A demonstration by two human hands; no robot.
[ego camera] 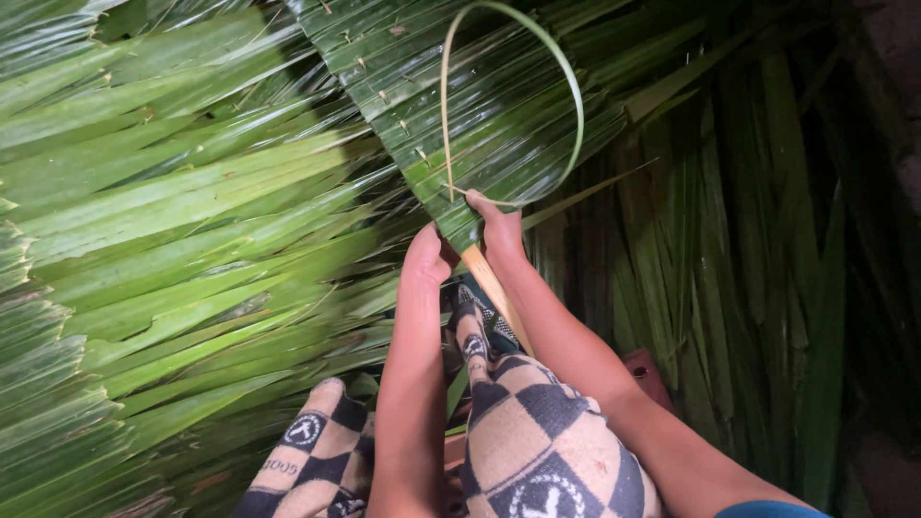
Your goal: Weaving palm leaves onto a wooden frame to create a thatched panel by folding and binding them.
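A panel of overlapping green palm leaves (480, 115), stitched with small stick pins, lies in front of me, fixed along a pale wooden stick (491, 288). My left hand (427, 257) grips the panel's near edge from below. My right hand (499, 228) pinches a thin green leaf strip (566, 86) at the panel's edge. The strip arcs up in a big loop over the panel and comes back down to my fingers. My legs, under a checked black-and-beige cloth (537, 432), lie beneath both arms.
Finished rows of thatched palm leaves (173, 230) fill the left side. Darker loose palm leaves (758, 249) hang or lie at the right, fading into shadow. A reddish object (648, 374) peeks out by my right forearm.
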